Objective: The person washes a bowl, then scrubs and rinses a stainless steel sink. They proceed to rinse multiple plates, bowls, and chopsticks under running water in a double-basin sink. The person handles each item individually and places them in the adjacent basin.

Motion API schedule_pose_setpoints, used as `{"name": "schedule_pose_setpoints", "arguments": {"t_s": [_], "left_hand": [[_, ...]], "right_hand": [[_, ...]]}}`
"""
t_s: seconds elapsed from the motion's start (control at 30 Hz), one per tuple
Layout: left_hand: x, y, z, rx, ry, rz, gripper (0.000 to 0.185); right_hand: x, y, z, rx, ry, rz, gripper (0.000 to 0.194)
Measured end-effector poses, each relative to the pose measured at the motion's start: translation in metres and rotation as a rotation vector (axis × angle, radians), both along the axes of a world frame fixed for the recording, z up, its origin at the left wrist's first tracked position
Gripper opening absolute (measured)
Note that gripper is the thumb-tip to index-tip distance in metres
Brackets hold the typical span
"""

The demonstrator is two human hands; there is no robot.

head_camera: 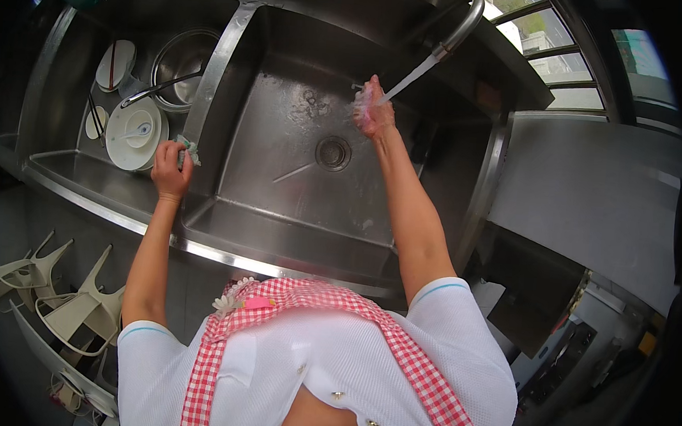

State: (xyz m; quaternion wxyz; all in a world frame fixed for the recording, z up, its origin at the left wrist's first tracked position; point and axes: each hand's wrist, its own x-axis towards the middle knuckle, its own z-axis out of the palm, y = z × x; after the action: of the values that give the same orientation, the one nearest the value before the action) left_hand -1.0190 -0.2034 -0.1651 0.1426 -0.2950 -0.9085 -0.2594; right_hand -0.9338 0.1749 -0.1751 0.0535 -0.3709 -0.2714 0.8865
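My left hand (171, 170) grips a crumpled greenish cloth or scrubber (189, 152) over the stainless-steel divider (213, 82) of a double sink. Beside it, the left basin holds stacked white plates (123, 154), topped by a small bowl and a white spoon (137, 133). In the right basin, my right hand (376, 112) is under the stream of water (411, 77) from a curved tap (470, 19). Water splashes over its fingers, which appear apart and empty. Below lies the round drain (333, 153), with a thin pale streak or stick beside it that I cannot identify.
A steel pot (187, 89) with a long metal handle or utensil across it, chopsticks (113, 64) and small dishes share the left basin. A grey counter (582, 198) adjoins the sink on the right, below a window. Pale chairs (86, 303) stand at lower left.
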Motion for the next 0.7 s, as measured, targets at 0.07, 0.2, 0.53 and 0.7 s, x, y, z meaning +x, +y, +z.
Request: {"name": "schedule_pose_setpoints", "arguments": {"t_s": [0.07,0.2,0.53,0.7], "left_hand": [[0.000,0.000,0.000,0.022,-0.003,-0.007,0.015],[0.000,0.000,0.000,0.023,-0.005,-0.006,0.015],[0.001,-0.001,-0.003,-0.013,0.025,0.001,0.015],[0.001,-0.002,-0.003,0.007,-0.014,0.001,0.014]], "right_hand": [[0.002,0.002,-0.004,-0.019,-0.046,-0.029,0.030],[0.003,0.006,-0.007,-0.202,-0.012,-0.067,0.027],[0.005,-0.006,0.008,-0.516,0.193,-0.386,0.043],[0.006,-0.004,0.001,-0.595,0.396,-0.312,0.042]]}}
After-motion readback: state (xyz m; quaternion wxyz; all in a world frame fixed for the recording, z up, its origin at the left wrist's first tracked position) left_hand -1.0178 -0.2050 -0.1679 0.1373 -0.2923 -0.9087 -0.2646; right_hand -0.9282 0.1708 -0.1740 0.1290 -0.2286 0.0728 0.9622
